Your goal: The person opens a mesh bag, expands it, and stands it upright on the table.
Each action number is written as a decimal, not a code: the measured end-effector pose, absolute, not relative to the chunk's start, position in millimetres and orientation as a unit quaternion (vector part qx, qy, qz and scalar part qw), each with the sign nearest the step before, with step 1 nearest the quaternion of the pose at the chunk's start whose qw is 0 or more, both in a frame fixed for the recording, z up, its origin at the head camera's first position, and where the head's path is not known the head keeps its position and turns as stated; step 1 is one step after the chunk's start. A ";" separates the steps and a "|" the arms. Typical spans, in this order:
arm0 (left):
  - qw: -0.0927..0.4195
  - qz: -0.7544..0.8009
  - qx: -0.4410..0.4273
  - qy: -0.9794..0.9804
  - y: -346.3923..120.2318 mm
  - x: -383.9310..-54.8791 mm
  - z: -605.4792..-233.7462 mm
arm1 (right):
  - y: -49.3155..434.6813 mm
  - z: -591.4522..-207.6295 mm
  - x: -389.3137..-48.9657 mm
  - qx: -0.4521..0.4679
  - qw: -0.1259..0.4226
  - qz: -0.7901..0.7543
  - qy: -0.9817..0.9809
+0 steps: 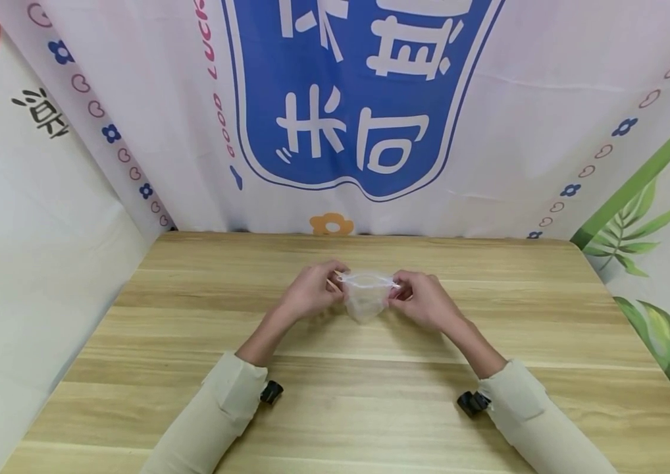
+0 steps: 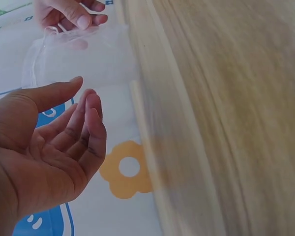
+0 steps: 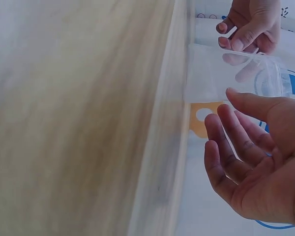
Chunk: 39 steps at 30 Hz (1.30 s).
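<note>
A small translucent drawstring bag (image 1: 366, 299) hangs above the far part of the table, its gathered mouth facing up and a white cord along the rim. At its left side, my left hand (image 1: 313, 289) pinches the edge between thumb and fingers. My right hand (image 1: 424, 299) pinches the opposite side near the cord's end. In the left wrist view the bag (image 2: 88, 59) spans the gap between both hands, see-through and with nothing visible inside. The right wrist view shows the left hand's fingers (image 3: 231, 59) partly behind the clear film.
Beneath the hands lies a wood-grain table (image 1: 335, 408). A white printed cloth (image 1: 193, 178) with a blue emblem hangs right behind its back edge. Small black devices (image 1: 272, 393) are strapped at both sleeve cuffs.
</note>
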<state>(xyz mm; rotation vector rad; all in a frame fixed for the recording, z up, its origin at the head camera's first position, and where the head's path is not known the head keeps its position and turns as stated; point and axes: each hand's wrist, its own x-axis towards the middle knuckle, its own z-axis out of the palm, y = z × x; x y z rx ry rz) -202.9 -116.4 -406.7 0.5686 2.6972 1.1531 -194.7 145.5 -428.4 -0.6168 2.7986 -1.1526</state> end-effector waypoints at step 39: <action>0.123 0.264 0.188 0.938 -108.9 -208.9 -414.7 | 128.5 -434.7 -200.7 -0.212 0.082 -0.283 0.932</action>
